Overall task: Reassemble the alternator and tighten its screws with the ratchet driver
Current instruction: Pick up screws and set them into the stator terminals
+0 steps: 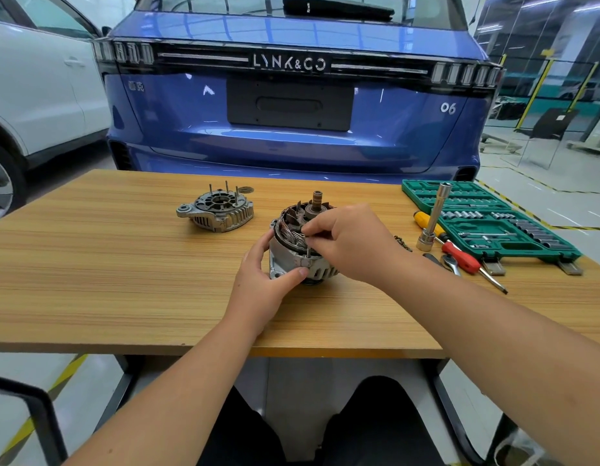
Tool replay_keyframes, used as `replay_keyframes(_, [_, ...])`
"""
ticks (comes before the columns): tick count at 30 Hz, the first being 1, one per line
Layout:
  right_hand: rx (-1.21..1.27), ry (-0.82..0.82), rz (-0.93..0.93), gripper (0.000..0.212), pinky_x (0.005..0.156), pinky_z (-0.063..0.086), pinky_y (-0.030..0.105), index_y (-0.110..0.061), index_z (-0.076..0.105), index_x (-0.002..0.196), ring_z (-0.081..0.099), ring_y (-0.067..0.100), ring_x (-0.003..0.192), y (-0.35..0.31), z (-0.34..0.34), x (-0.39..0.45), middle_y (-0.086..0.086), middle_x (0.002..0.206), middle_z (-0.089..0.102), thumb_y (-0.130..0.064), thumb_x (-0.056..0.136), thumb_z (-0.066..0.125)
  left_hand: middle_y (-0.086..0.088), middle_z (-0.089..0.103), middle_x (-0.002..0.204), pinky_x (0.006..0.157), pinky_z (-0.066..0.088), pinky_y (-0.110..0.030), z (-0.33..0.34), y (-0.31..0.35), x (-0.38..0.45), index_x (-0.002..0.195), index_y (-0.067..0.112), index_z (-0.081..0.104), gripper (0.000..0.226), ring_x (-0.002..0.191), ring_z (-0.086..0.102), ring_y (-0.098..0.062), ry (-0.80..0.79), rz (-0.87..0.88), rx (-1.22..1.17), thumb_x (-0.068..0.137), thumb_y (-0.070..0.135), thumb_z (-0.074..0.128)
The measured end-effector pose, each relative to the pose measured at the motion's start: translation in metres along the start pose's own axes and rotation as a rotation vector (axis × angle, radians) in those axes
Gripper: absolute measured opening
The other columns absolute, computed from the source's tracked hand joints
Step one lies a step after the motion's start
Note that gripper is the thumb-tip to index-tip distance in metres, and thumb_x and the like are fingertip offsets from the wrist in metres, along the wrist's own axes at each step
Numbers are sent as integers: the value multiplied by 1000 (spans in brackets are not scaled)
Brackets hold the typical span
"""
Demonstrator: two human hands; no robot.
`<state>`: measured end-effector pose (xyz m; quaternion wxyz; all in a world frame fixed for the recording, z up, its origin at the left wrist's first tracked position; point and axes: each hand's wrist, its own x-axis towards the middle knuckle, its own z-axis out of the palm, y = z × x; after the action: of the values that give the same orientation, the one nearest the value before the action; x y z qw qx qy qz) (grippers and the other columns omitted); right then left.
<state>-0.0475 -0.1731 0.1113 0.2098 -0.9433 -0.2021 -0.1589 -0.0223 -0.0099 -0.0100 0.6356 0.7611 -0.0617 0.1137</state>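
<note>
Alternator body between hands: left hand grips housing, right hand pinches top.

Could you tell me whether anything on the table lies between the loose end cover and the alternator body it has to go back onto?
Nothing visible does. The end cover sits on bare table up and to the left of the alternator body. Only the left hand and right hand, both holding the body, crowd its open top.

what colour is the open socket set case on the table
Green, with chrome sockets inside; the socket set case shows in the head view.
</note>
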Motion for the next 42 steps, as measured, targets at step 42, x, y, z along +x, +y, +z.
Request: replay_keyframes(42, [64, 24, -58, 22, 103, 49, 29, -11, 76, 116, 65, 14, 114, 13, 12, -15, 3, 120, 73, -10, 96, 65, 29, 47, 133, 80, 60, -36, 4, 6, -5, 117, 75, 39, 69, 107, 66, -20, -30, 63, -71, 64, 57, 78])
